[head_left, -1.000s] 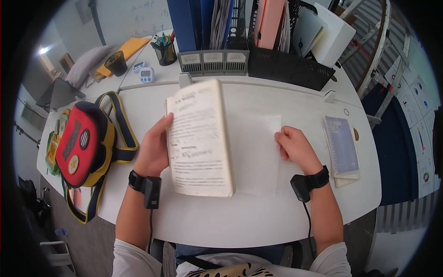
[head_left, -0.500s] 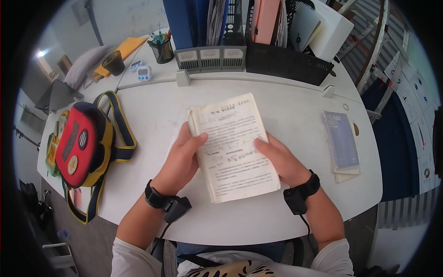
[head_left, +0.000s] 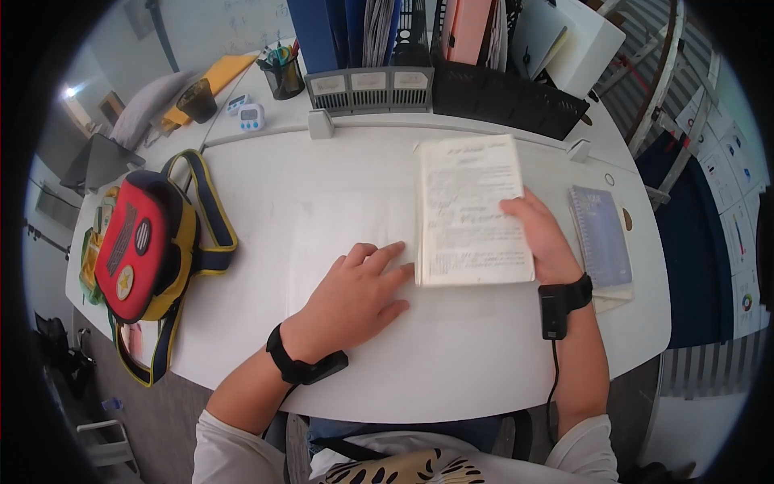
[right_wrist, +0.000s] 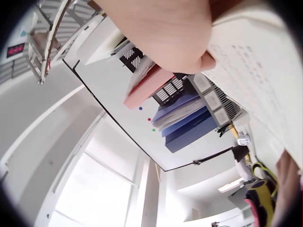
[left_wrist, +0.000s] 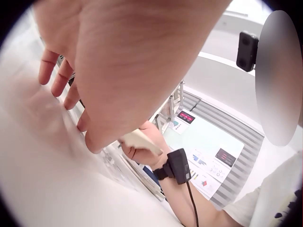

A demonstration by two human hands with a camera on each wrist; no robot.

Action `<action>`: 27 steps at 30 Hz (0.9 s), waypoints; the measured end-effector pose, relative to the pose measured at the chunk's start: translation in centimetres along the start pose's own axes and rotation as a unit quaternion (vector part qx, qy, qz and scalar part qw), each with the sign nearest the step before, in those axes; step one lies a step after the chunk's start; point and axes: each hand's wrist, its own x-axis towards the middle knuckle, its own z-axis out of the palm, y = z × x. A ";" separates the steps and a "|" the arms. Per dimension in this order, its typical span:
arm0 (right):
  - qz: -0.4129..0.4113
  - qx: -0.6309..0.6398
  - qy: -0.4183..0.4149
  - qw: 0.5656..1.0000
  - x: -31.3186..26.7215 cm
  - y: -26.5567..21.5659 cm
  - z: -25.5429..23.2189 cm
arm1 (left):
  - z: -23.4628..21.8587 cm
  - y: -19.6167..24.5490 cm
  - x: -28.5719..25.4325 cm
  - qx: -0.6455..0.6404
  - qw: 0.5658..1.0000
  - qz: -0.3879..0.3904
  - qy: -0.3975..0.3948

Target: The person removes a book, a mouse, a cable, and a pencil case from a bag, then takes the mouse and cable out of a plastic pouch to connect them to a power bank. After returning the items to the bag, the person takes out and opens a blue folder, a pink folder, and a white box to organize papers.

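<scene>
My right hand (head_left: 548, 242) grips a thick, worn paperback book (head_left: 472, 214) by its right edge, thumb over the printed page. The book is held over the right half of the white table (head_left: 242, 323). In the right wrist view the page (right_wrist: 258, 71) fills the upper right, beside the thumb. Left of the book, my left hand (head_left: 355, 294) is palm down with spread fingers, its fingertips close to the book's lower left edge. A faint outline of a clear sheet (head_left: 330, 218) shows on the tabletop beyond the left hand.
A red and navy backpack (head_left: 133, 250) lies at the left. Spiral notebooks (head_left: 601, 238) lie at the right. Along the back stand a pen cup (head_left: 282, 77), a white timer (head_left: 251, 118), a grey file holder (head_left: 371, 90) and a black one (head_left: 508, 101) with folders.
The left hand first held the book while the right pinched a clear sheet. Both hands then held the book; now the right has carried it rightward and the left has let go, lowering toward the table.
</scene>
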 end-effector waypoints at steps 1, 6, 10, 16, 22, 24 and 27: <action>0.002 0.001 0.000 1.000 0.1 0.5 0.2 | 0.1 -0.3 0.2 -0.008 1.000 0.001 0.002; 0.058 -0.099 -0.028 0.993 0.2 1.6 1.3 | -0.6 -1.9 0.9 -0.119 0.992 -0.033 0.012; 0.024 -0.165 -0.023 0.986 0.6 2.5 1.2 | -1.3 -1.4 1.1 -0.135 0.989 -0.063 0.007; -0.063 -0.278 -0.009 0.958 0.1 3.5 1.7 | -1.1 -1.1 0.8 -0.125 0.990 -0.056 0.021; -0.047 -0.408 0.008 0.912 0.1 3.4 1.6 | -1.2 -1.5 0.9 -0.131 0.990 -0.058 -0.004; -0.035 -0.426 0.010 0.904 0.0 3.3 1.7 | -1.2 -1.5 0.8 -0.121 0.991 -0.057 -0.004; -0.043 -0.426 0.001 0.904 -0.1 3.3 1.6 | -1.4 -1.5 1.0 -0.114 0.992 -0.058 -0.007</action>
